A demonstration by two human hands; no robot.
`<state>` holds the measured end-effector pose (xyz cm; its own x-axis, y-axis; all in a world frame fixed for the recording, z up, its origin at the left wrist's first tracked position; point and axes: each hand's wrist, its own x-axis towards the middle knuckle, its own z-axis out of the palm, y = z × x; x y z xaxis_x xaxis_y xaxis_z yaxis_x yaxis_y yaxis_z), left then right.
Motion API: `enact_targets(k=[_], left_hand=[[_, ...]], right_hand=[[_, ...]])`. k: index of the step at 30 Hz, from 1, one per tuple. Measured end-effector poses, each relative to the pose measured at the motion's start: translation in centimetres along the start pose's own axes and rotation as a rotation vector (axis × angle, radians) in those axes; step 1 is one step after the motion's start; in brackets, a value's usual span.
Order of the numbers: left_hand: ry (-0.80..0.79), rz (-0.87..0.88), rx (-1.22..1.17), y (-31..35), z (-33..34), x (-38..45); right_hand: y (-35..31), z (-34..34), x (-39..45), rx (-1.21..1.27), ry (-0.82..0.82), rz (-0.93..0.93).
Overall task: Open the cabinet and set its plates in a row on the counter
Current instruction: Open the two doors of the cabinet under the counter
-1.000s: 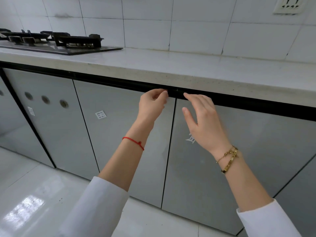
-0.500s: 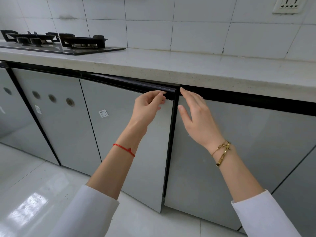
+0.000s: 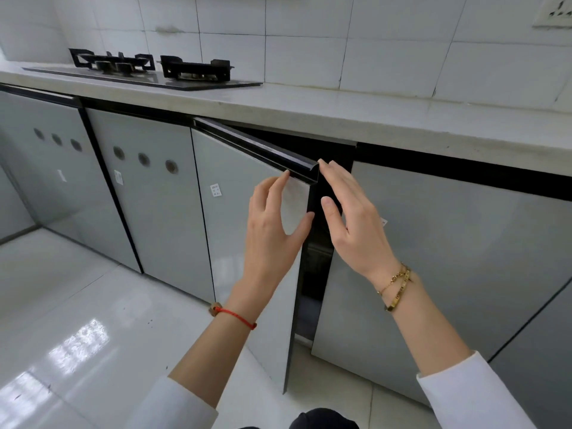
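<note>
Swinging wider than half a second ago: cabinet door [image 3: 244, 243] now standing clearly ajar, hinged at its left side, free right edge pulled out toward the camera, with a dark gap showing between it and the shut neighbouring door [image 3: 448, 258]. Touching the black handle rail [image 3: 263, 153] along the door's top with the left hand [image 3: 272, 230], fingers loosely spread, fingertips at the rail's underside, thumb resting near the door's vertical edge; not clearly pinching anything. Reaching with the right hand [image 3: 353, 221] at the rail's end corner, fingers straight and nearly together, tips touching the corner, thumb held apart in front of the gap. Showing only darkness inside the opening; plates not visible, impossible to tell where inside. Lying bare along the right part of the counter [image 3: 371, 119], with a gas stove [image 3: 148, 69] at the far left. Leaving open floor [image 3: 77, 320] below and left of the door for swinging further.
</note>
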<state>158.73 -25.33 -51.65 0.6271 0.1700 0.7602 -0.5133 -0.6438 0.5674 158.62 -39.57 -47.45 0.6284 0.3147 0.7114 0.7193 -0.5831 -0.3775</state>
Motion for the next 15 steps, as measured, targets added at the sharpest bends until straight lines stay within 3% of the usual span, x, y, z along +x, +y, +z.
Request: enact_targets(k=[5,15], left_hand=[[0.077,-0.009,0.085,-0.5,-1.7,-2.2],[0.178,-0.020,0.004,-2.1,-8.7,-4.5]], right_hand=[[-2.7,1.5,-0.8,0.019,-0.039,-0.096],[-7.5,5.2,-0.3,0.153,-0.084,-0.273]])
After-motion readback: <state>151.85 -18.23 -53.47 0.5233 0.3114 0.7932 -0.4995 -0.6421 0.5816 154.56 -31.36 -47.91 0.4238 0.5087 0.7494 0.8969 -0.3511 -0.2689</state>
